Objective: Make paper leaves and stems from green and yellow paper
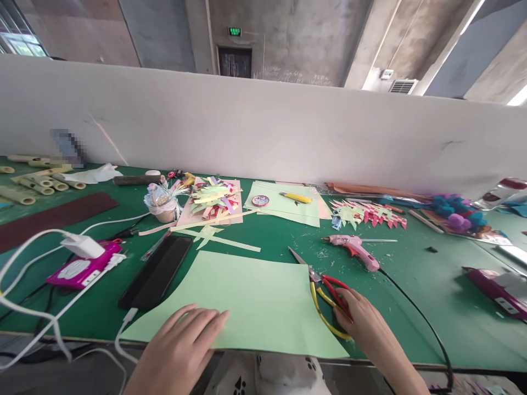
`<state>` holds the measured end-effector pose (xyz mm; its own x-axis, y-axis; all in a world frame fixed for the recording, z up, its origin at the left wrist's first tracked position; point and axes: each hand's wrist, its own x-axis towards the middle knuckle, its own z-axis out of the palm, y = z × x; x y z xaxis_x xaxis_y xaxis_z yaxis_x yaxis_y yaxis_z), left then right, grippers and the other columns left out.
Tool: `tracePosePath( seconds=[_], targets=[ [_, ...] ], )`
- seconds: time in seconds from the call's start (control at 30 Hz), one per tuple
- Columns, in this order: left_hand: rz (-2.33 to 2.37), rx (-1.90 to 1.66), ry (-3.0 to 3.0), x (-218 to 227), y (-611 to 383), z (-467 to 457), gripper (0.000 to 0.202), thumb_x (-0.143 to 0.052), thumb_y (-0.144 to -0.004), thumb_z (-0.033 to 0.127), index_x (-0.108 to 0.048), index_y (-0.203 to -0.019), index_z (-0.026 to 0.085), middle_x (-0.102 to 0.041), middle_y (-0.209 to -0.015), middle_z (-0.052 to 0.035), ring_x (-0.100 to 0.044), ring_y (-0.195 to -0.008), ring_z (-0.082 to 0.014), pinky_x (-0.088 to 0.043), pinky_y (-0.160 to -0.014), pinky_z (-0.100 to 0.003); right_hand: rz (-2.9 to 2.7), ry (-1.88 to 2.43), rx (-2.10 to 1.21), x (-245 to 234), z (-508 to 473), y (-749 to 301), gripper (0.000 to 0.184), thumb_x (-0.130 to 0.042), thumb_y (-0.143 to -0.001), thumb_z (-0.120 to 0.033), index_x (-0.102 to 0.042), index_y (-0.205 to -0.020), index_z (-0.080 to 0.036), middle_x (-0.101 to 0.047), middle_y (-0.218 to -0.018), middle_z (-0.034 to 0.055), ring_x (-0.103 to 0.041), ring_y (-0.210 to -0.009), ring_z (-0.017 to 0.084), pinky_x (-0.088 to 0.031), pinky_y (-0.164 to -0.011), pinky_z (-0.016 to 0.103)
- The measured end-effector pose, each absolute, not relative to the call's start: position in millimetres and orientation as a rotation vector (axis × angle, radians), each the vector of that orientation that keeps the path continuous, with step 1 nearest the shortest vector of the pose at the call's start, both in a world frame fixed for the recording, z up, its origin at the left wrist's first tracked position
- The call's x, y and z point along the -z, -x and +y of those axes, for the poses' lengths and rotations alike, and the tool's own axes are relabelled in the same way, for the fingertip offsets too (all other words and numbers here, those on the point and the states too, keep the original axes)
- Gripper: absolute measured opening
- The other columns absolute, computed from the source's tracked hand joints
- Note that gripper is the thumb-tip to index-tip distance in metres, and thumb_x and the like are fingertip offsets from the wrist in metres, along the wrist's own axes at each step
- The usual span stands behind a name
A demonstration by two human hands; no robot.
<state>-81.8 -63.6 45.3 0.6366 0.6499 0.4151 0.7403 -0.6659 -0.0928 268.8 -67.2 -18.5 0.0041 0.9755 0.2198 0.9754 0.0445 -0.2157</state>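
A pale green sheet of paper (pixel 255 302) lies at the table's front edge, its corners slightly curled. My left hand (pixel 181 340) rests on its lower left part, fingers stretched out flat and holding nothing. At the sheet's right edge lies a pair of scissors (pixel 315 274) with red and yellow handles, its blades pointing away to the upper left. My right hand (pixel 362 318) has its fingers closed round the red handle; the fingertips are partly hidden. Left of the sheet is a black phone (pixel 158 271) with a white cable plugged in.
A pink glue gun (pixel 356 250) lies right of the scissors, its black cord running forward. Behind the sheet are paper strips (pixel 224 237), a pile of woven paper scraps (pixel 216 197) and a yellow utility knife (pixel 296 197). A magenta power strip (pixel 86 266) with cables stands left.
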Motion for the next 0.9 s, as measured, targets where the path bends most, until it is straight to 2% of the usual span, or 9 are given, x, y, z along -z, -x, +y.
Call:
tracePosePath(
  seconds=[0.07,0.17,0.37,0.53,0.67,0.73,0.8,0.9],
  targets=[
    [-1.164,0.520,2.588,-42,86,-66,0.047,-0.032,-0.079,0.010,-0.057,-0.114,0.030,-0.068,-0.094,0.0012,-0.063,-0.082,-0.0183,-0.048,-0.077,-0.032,-2.053,2.065,-0.047,8,-68,-266,0.018,-0.042,-0.071,-0.019,-0.056,-0.082,-0.020,-0.063,-0.070,0.0050,-0.060,-0.057,0.020,-0.043,-0.047,0.028],
    [-1.140,0.529,2.587,-39,96,-69,0.045,-0.034,-0.080,0.013,-0.057,-0.113,0.030,-0.068,-0.094,0.0019,-0.063,-0.080,-0.0175,-0.049,-0.074,-0.029,-2.050,2.056,-0.091,-11,-78,-269,0.019,-0.043,-0.069,-0.022,-0.057,-0.082,-0.021,-0.062,-0.064,0.0018,-0.055,-0.046,0.016,-0.038,-0.041,0.024],
    [-1.251,0.442,2.626,-31,102,-72,0.042,-0.035,-0.082,0.011,-0.059,-0.110,0.029,-0.066,-0.102,0.0020,-0.061,-0.089,-0.0162,-0.047,-0.082,-0.027,-1.923,2.029,-0.074,-65,-84,-287,0.027,-0.049,-0.073,-0.038,-0.058,-0.091,-0.021,-0.061,-0.064,0.0010,-0.050,-0.043,0.012,-0.037,-0.040,0.022],
    [-1.334,0.329,2.717,-19,71,-78,0.051,-0.035,-0.076,0.003,-0.058,-0.114,0.030,-0.063,-0.112,0.0028,-0.059,-0.099,-0.0178,-0.048,-0.085,-0.028,-1.977,2.023,0.021,-103,-4,-272,0.021,-0.048,-0.073,-0.032,-0.057,-0.089,-0.021,-0.060,-0.066,0.0009,-0.050,-0.049,0.012,-0.034,-0.045,0.022],
    [-1.400,0.200,2.828,-8,47,-80,0.058,-0.039,-0.072,-0.001,-0.056,-0.116,0.032,-0.054,-0.126,0.0052,-0.054,-0.110,-0.0202,-0.047,-0.090,-0.030,-2.140,2.022,0.053,-106,93,-250,0.013,-0.050,-0.072,-0.026,-0.056,-0.075,-0.015,-0.060,-0.066,0.0064,-0.054,-0.056,0.015,-0.030,-0.047,0.023],
    [-1.452,0.125,2.869,-5,43,-78,0.062,-0.040,-0.071,-0.002,-0.053,-0.121,0.033,-0.050,-0.131,0.0048,-0.051,-0.114,-0.0211,-0.047,-0.091,-0.030,-2.163,1.994,0.054,-98,130,-243,0.017,-0.048,-0.077,-0.027,-0.057,-0.073,-0.013,-0.059,-0.067,0.0087,-0.057,-0.061,0.015,-0.031,-0.050,0.023],
    [-1.491,0.048,2.899,-5,42,-74,0.065,-0.039,-0.071,-0.002,-0.048,-0.126,0.032,-0.047,-0.134,0.0032,-0.049,-0.116,-0.0219,-0.048,-0.091,-0.030,-2.189,1.966,0.030,-88,154,-238,0.021,-0.049,-0.078,-0.028,-0.056,-0.065,-0.014,-0.057,-0.061,0.0079,-0.056,-0.057,0.014,-0.032,-0.049,0.023],
    [-1.529,-0.033,2.913,-8,44,-69,0.067,-0.040,-0.070,-0.001,-0.045,-0.128,0.033,-0.045,-0.135,0.0016,-0.047,-0.118,-0.0239,-0.047,-0.093,-0.035,-2.217,1.879,0.004,-68,168,-236,0.024,-0.048,-0.082,-0.027,-0.056,-0.064,-0.014,-0.058,-0.061,0.0075,-0.053,-0.055,0.011,-0.033,-0.048,0.023]
  ],
)
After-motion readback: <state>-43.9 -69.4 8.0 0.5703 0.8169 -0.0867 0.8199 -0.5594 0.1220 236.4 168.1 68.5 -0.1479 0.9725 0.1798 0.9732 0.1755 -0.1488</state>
